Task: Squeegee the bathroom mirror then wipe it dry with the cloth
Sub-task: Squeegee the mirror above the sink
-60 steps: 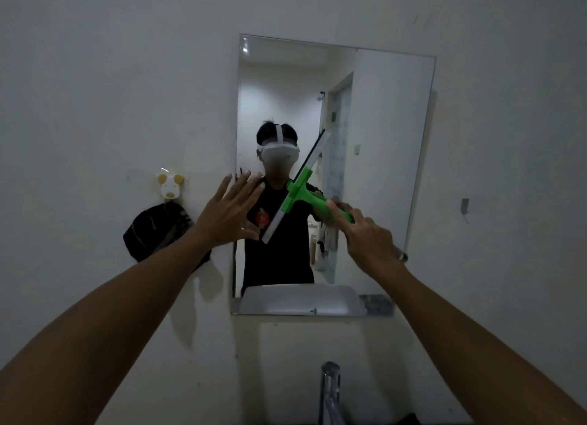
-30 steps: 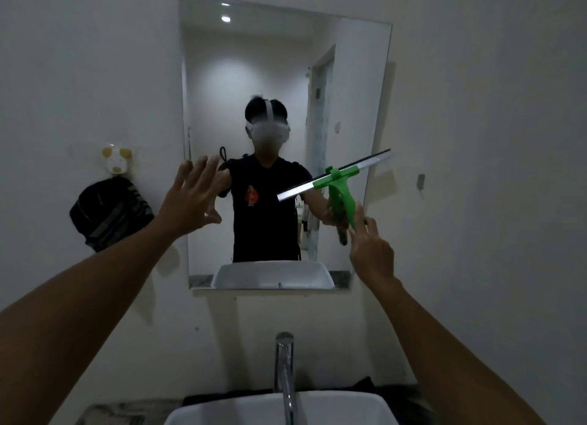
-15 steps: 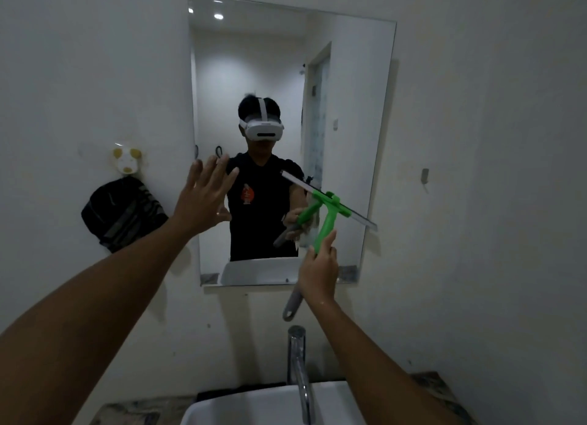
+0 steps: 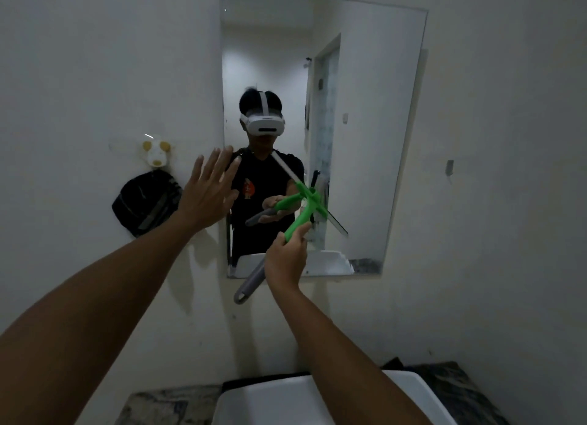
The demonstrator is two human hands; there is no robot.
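Holding the green squeegee (image 4: 306,208) low on the mirror (image 4: 365,107), the right hand (image 4: 286,259) gripped its handle while the left hand (image 4: 206,193) stayed wide open and empty; the slanted blade could have slipped and left streaks.

A pale bathroom wall (image 4: 95,59) carries a tall rectangular mirror (image 4: 374,107), fixed flat against it. To the mirror's left, a small white and yellow hook (image 4: 155,153) holds a dark bag (image 4: 144,207). Below, a white sink (image 4: 286,402) sits on a dark mottled counter (image 4: 158,407).
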